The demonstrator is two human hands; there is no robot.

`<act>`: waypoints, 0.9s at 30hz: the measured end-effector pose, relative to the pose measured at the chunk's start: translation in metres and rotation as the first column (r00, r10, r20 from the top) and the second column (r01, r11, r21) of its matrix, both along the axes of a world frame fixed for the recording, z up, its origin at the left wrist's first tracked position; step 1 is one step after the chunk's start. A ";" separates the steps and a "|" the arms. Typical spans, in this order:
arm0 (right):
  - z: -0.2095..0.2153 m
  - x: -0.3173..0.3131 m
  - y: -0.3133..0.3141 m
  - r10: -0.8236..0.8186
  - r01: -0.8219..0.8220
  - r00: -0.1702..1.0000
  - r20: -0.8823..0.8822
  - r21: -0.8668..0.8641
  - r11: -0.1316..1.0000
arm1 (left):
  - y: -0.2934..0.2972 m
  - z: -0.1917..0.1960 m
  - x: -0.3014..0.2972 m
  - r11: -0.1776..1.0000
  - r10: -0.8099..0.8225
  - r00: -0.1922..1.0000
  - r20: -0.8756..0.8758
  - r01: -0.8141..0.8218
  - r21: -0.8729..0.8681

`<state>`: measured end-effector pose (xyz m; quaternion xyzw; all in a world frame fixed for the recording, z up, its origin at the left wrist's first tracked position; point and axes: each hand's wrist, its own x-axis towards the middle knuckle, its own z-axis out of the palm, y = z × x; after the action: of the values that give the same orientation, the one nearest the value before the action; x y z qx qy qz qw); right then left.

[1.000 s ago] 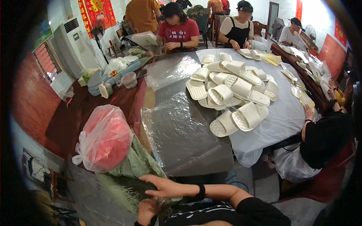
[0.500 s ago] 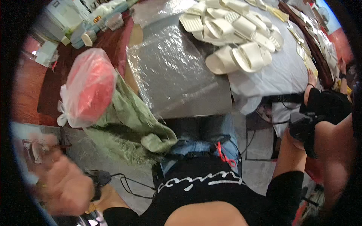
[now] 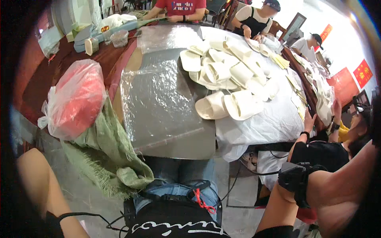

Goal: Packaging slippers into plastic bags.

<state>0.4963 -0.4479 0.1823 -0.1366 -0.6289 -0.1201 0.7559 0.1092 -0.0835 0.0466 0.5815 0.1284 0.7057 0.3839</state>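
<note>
At the lower right my right hand (image 3: pixel 343 190) is raised close to the camera, with a black strap-on device (image 3: pixel 295 180) at its wrist. Its fingers run out of the picture, so I cannot tell whether it holds anything. Of my left arm (image 3: pixel 37 182) only bare skin shows at the lower left edge; the hand is out of sight. Before me on the table lies a flat clear plastic bag (image 3: pixel 158 107). Cream slippers (image 3: pixel 244 105) are piled beyond it to the right, with one pair at the near side. Neither arm touches them.
A knotted translucent bag (image 3: pixel 77 99) with something red inside sits at left, above a green woven sack (image 3: pixel 107 154) hanging over the table edge. A white sheet (image 3: pixel 254 131) lies under the slippers. Several people work around the table, one close at right (image 3: pixel 317 162).
The view has tilted up, bringing people across the table into sight. My left hand, blurred at the lower left before, has left the picture. My right hand stays raised at the right.
</note>
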 end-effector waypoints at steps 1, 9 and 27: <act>-0.009 0.004 0.010 0.005 -0.004 1.000 -0.013 0.021 1.000 | 0.001 0.000 0.002 1.000 0.008 1.000 -0.017 -0.008 -0.018; 0.020 -0.044 0.125 -0.062 0.079 0.989 -0.135 0.126 0.989 | 0.026 0.002 0.017 0.975 -0.064 0.980 -0.188 0.021 -0.221; -0.211 0.104 0.165 -0.828 0.137 0.559 0.039 -0.989 0.046 | 0.028 -0.116 0.150 0.963 0.267 -0.156 -0.951 0.084 0.257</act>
<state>0.5999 -0.2830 -0.0287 -0.7984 -0.2128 0.0531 0.5608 0.2590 -0.0552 -0.0698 0.9411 0.3324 0.0535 0.0303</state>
